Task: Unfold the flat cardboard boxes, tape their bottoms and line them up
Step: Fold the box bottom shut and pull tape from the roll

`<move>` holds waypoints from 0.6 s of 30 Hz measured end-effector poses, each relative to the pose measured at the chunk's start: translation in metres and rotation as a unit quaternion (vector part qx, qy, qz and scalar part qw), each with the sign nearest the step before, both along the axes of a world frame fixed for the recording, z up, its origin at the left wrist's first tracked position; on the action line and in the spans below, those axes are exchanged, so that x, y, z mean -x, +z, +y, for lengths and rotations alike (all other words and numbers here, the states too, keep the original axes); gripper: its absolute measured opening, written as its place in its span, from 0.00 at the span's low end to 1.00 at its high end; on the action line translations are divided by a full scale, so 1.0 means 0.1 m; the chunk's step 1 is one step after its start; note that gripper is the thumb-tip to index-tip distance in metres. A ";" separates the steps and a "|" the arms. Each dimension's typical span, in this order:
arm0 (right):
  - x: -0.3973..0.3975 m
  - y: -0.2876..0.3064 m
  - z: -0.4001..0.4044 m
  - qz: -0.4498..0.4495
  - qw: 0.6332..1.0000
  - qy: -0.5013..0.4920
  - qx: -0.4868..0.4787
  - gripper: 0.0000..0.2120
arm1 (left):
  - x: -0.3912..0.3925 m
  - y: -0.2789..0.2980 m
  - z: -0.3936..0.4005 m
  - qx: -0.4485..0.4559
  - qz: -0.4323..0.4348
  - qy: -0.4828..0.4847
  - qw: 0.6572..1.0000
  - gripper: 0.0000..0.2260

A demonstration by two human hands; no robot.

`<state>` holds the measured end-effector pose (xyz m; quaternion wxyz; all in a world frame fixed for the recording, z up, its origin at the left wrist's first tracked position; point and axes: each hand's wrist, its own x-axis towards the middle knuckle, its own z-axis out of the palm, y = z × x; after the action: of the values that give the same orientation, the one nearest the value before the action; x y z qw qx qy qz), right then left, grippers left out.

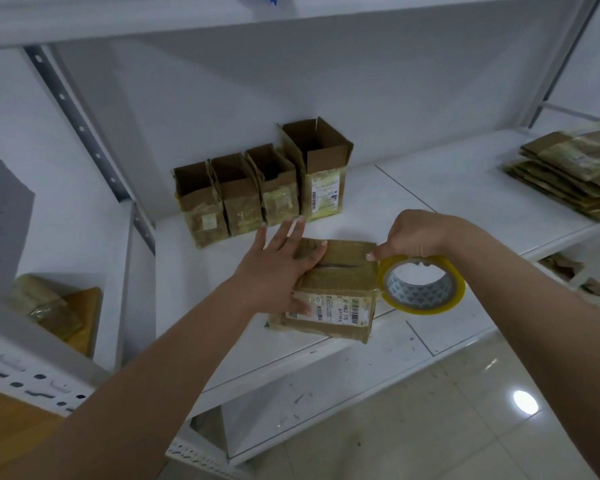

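Brown cardboard box (333,289), bottom up at the white shelf's (447,202) six o'clock edge, looks light and springy; press its flaps flat. Left hand (281,261) lies spread upon it. Right hand (416,237) grips the yellowish tape roll (421,285) at three o'clock.

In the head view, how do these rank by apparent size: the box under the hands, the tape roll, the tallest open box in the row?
1. Box under the hands, largest, though nearest the camera.
2. Tallest open box and tape roll: too alike to rank.
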<state>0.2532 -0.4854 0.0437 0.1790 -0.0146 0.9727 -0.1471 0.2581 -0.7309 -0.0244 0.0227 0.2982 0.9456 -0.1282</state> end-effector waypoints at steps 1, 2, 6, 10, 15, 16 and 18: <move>-0.01 -0.01 0.00 -0.001 1.000 -0.003 0.012 0.24 | -0.04 -0.01 0.07 -0.021 0.013 -0.010 1.000 0.49; -0.02 -0.03 0.00 -0.005 1.000 -0.005 0.026 0.23 | -0.09 -0.04 0.16 -0.052 0.010 -0.019 0.998 0.49; -0.06 -0.14 0.00 -0.012 0.996 -0.014 0.093 0.24 | -0.21 -0.17 0.36 -0.091 -0.028 -0.021 0.995 0.39; -0.10 -0.21 0.06 -0.021 0.987 -0.035 0.156 0.25 | -0.15 -0.14 0.30 -0.080 -0.040 -0.031 0.996 0.37; -0.15 -0.36 0.03 -0.023 0.988 -0.057 0.142 0.26 | -0.13 -0.13 0.32 -0.070 -0.052 -0.034 0.996 0.38; -0.16 -0.37 0.03 -0.020 0.988 -0.057 0.144 0.25 | -0.12 -0.13 0.32 -0.070 -0.048 -0.034 0.996 0.38; -0.19 -0.39 0.03 -0.003 0.983 -0.064 0.170 0.19 | -0.10 -0.12 0.32 -0.076 -0.034 -0.037 0.996 0.39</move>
<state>0.2723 -0.4829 0.0051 0.1668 0.0180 0.9321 -0.3211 0.2685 -0.6994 -0.0368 0.0274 0.3383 0.9395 -0.0469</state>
